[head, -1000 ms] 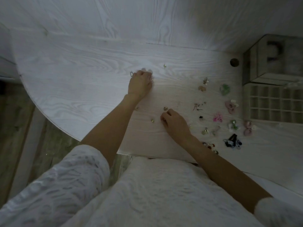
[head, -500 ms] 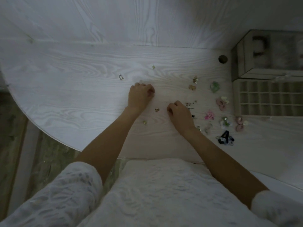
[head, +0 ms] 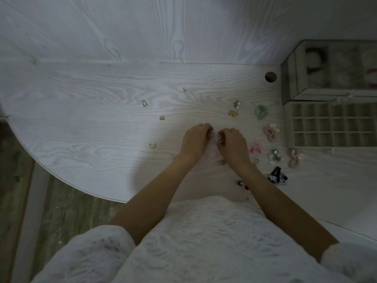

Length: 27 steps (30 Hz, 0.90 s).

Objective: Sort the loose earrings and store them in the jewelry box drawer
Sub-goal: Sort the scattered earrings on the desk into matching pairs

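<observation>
My left hand (head: 195, 139) and my right hand (head: 232, 144) meet at the middle of the white desk, fingers curled. Each pinches a small metal earring (head: 212, 134) (head: 220, 140) at the fingertips. Loose earrings lie to the left: a gold one (head: 162, 117), a silver one (head: 144, 103), a small stud (head: 184, 89) and a hoop-like one (head: 152, 145). Sorted pairs lie to the right: green (head: 261, 112), pink (head: 269, 132), bright pink (head: 255, 147). The pulled-out jewelry box drawer (head: 330, 124) with several small compartments sits at the far right, in front of the jewelry box (head: 326, 70).
A round cable hole (head: 270, 76) is in the desk left of the box. Dark earrings (head: 276, 176) and small beads (head: 242, 184) lie near my right forearm. The desk's curved edge (head: 61, 178) drops to the floor at lower left.
My left hand drew back from the far left earring toward the middle. My right hand moved up to meet it. Both now pinch small earrings between them.
</observation>
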Motion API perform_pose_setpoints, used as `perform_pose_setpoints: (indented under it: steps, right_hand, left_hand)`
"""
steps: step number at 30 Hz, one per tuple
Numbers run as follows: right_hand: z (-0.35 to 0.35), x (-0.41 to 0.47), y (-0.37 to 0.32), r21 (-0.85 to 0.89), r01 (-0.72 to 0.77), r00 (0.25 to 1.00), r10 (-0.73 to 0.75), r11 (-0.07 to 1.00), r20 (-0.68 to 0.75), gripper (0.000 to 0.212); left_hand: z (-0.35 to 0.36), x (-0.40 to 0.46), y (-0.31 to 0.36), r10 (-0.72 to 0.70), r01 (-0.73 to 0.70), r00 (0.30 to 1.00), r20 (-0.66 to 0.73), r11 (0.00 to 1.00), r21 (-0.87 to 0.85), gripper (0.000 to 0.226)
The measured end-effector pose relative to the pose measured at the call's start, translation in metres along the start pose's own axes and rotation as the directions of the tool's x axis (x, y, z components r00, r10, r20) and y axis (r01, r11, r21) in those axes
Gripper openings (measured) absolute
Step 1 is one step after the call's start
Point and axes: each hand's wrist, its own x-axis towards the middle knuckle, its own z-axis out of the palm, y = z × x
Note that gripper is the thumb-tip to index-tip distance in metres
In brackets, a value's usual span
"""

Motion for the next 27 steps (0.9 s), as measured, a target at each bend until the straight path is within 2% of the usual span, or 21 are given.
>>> perform_pose_setpoints:
  steps: [7,11,16,18,20,23,27]
  right_hand:
    - [0.001,0.002,-0.001,0.083,-0.002,1.000,0.003,0.997,-0.008,0.020]
    - [-0.001,0.003,-0.001,0.060,0.036,0.999,-0.036,0.998,0.007,0.018]
    - [-0.010,0.004,-0.006,-0.039,0.086,0.994,-0.083,0.996,0.069,0.020]
    - [-0.019,0.007,-0.011,-0.089,0.136,0.989,-0.130,0.987,0.072,0.023]
    - [-0.027,0.013,-0.018,-0.107,0.225,0.974,-0.220,0.968,0.054,0.023]
    - [-0.030,0.030,-0.034,-0.105,0.341,0.939,-0.333,0.934,0.088,0.025]
    - [-0.016,0.062,-0.055,-0.089,0.465,0.881,-0.449,0.881,0.151,0.033]
  left_hand:
    - [0.008,-0.009,0.019,-0.075,0.073,0.997,-0.007,0.984,-0.164,0.022]
    - [0.007,-0.013,0.012,-0.115,0.119,0.993,0.034,0.975,-0.189,0.022]
    - [-0.009,-0.019,0.005,0.004,0.007,0.995,0.098,0.993,-0.115,0.024]
    - [-0.027,-0.021,-0.001,0.052,-0.051,0.998,0.038,0.999,-0.011,0.020]
    - [-0.047,-0.024,-0.010,0.046,-0.042,0.995,-0.092,0.998,0.047,0.018]
    - [-0.079,-0.026,-0.039,-0.096,0.097,0.969,-0.227,0.995,-0.006,0.017]
    - [-0.103,-0.020,-0.095,-0.274,0.263,0.905,-0.324,0.962,-0.077,0.022]
